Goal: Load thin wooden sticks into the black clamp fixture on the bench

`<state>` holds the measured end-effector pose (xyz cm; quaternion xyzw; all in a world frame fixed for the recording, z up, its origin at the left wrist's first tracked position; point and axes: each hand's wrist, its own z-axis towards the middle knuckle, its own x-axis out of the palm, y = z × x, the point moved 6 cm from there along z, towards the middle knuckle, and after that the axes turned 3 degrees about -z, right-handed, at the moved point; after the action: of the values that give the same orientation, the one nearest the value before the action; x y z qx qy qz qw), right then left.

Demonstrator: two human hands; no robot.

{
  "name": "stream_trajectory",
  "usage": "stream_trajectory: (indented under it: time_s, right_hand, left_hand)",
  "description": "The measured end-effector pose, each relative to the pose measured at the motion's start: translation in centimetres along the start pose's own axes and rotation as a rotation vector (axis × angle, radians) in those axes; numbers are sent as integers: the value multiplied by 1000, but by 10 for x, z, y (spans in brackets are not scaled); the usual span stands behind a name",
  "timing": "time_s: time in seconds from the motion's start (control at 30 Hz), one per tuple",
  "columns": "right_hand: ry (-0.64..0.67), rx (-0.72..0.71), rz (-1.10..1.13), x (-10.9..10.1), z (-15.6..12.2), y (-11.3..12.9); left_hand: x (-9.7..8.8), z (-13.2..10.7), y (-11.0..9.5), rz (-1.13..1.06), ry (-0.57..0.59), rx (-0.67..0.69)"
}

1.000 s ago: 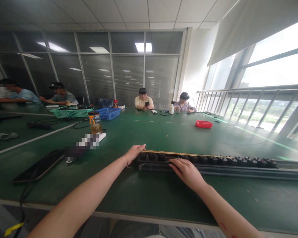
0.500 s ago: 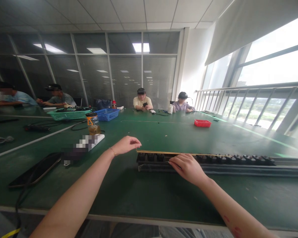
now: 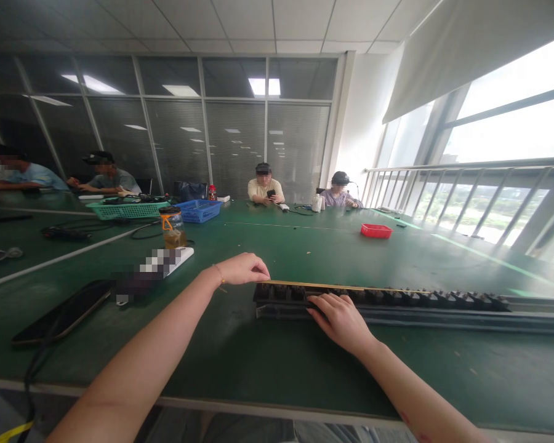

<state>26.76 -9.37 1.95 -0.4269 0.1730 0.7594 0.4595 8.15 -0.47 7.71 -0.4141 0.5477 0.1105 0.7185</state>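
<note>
A long dark rail (image 3: 286, 312) lies across the green table in front of me, carrying a row of small black parts (image 3: 425, 298). Along its far side runs a thin yellow strip (image 3: 314, 285). My left hand (image 3: 244, 269) is closed, thumb and fingers pinched at the strip's left end. Lower and to the right, my right hand (image 3: 341, 317) rests over the rail with its fingers curled among the black parts. Thumb and forefinger are near each other there; what lies between them is too small and too hidden to name.
To the left lie a dark phone (image 3: 67, 311), a white-ended long object (image 3: 182, 255) and a bottle with an orange lid (image 3: 172, 227). Farther back are a green basket (image 3: 129, 210), a blue basket (image 3: 200, 211) and a red tray (image 3: 376, 231). Several people sit around the table.
My left hand has moved slightly right and down, from apart from the yellow strip to touching its left end. My right hand has shifted a little left along the rail.
</note>
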Motion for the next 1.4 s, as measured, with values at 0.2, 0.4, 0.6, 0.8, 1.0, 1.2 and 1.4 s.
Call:
stream_trajectory:
  time_s: [0.2, 0.4, 0.6, 0.8, 1.0, 1.2, 1.4]
  right_hand:
    - [4, 17, 9, -1, -1, 0]
    - [27, 41, 12, 1, -1, -1]
    - [31, 49, 22, 2, -1, -1]
    - [41, 54, 33, 3, -1, -1]
    - [28, 47, 27, 0, -1, 0]
    - [17, 48, 20, 2, -1, -1]
    - [18, 53, 19, 1, 0, 0]
  left_hand:
    - [0, 10, 6, -171, 108, -92]
    - [2, 14, 7, -204, 99, -85]
    - [3, 14, 5, -152, 106, -77]
    - [2, 18, 4, -92, 59, -49]
    - [-15, 16, -5, 32, -161, -29]
    - [-23, 20, 26, 206, -373, -69]
    - [9, 26, 82, 364, -379, -155]
